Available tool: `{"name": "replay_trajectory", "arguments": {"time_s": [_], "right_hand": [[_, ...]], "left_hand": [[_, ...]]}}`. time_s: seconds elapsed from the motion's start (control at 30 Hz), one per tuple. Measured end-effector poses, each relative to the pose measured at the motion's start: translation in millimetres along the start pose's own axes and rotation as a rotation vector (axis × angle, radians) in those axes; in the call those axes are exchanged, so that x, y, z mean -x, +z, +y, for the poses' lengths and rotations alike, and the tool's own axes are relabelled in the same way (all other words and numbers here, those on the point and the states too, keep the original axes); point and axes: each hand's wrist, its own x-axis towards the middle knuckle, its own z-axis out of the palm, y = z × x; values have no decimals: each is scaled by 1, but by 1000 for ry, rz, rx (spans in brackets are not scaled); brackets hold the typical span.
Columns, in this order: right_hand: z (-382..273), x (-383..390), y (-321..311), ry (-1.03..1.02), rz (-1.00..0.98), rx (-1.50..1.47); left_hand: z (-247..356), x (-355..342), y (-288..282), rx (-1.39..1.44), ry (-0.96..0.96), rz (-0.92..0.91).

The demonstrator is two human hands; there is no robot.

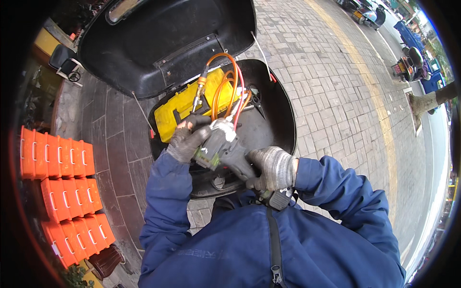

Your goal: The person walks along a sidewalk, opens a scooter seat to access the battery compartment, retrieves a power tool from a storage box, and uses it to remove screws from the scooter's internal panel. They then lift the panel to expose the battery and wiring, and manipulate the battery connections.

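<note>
A black-and-green cordless power tool point(218, 149) is in my two gloved hands over an open black case point(283, 110). My right hand point(269, 168) is closed on its handle, above the battery. My left hand point(189, 139) is curled at its upper left, beside a metal hose fitting point(196, 102); its exact grip is partly hidden. An orange coiled hose point(222, 56) and a red line run up from the tool. Inside the case lie a yellow plastic box point(168, 117) and dark pliers-like tools point(257, 103).
The case's raised lid point(168, 38) is held by struts. Stacked orange bins point(62, 156) and a black chair point(62, 60) stand on the left. Paving point(336, 120) extends right toward a tree trunk point(425, 101) and parked scooters point(408, 65).
</note>
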Motion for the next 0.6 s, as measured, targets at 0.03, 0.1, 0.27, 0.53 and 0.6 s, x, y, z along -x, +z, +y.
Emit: {"name": "replay_trajectory", "arguments": {"time_s": [0.03, 0.1, 0.27, 0.53, 0.6], "right_hand": [[0, 3, -1, -60, -11, 8], [-1, 10, 0, -174, 28, 28], [1, 31, -1, -227, -109, 104], [18, 84, 15, -86, 224, 209], [29, 106, 16, -49, 350, 146]], "left_hand": [[3, 9, 3, 296, -44, -174], [5, 24, 16, 578, -161, -212], [21, 50, 43, 640, -246, -211], [59, 66, 125, 284, -135, 77], [71, 64, 151, -162, 45, 70]]}}
